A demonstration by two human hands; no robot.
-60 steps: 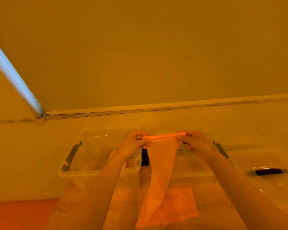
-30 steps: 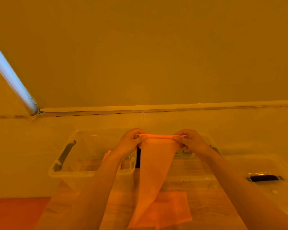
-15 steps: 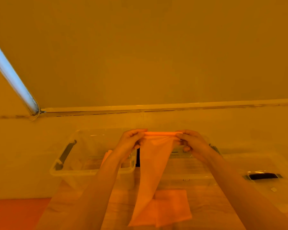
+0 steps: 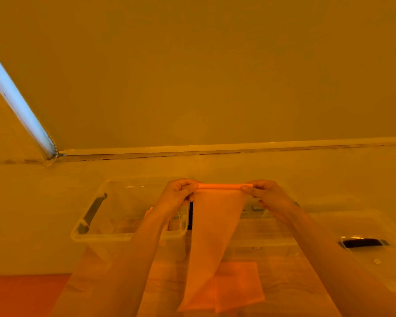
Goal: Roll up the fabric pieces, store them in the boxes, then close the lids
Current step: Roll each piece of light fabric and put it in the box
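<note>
Behind the hanging fabric [image 4: 212, 236], half-hidden boxes [image 4: 124, 234]

left hand [image 4: 177, 193] raised, fingers pinching | right hand [image 4: 266, 194] raised, fingers pinching

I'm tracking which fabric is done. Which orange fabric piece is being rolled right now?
The fabric strip held up between left hand and right hand, its top edge rolled; the other fabric piece lies flat on the table.
</note>
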